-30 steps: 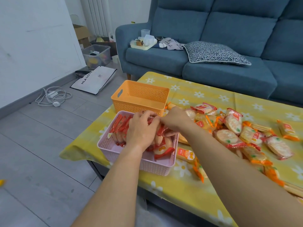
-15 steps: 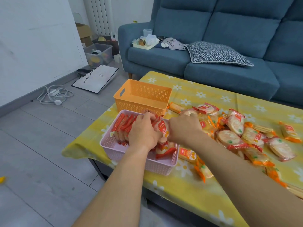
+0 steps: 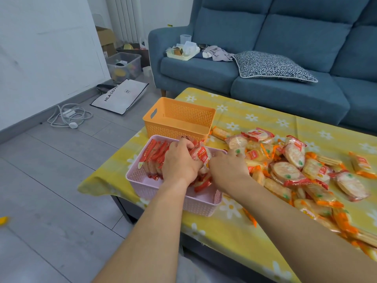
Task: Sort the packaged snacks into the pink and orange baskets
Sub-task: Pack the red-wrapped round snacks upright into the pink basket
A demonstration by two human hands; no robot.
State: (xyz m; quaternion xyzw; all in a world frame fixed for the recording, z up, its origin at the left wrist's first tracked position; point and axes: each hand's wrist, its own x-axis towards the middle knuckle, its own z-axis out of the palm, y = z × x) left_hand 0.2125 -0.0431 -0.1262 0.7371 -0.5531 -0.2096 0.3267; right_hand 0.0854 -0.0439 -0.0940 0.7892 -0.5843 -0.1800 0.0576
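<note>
Yellow flowered cloth covers the table (image 3: 234, 227) before a blue sofa (image 3: 285, 58), with the pink basket (image 3: 195, 203) at its near-left corner and the orange basket (image 3: 177, 127), apparently holding nothing, just behind. Inside the pink one the left hand (image 3: 180, 163) is curled around a red-edged packet (image 3: 201, 157), likely pressing it upright against the row of red packets (image 3: 155, 156) to save room. Beside it, the right hand (image 3: 228, 169) lies knuckles-up at the basket's right rim; its grip I cannot tell, and the unsorted pile (image 3: 295, 166) spreads rightward.

Left hand (image 3: 180, 163) is gripping red packets (image 3: 201, 157) inside pink basket (image 3: 140, 177); right hand (image 3: 227, 170) is resting beside it, snack pile (image 3: 293, 170) lying right, orange basket (image 3: 177, 121) sitting beyond.
</note>
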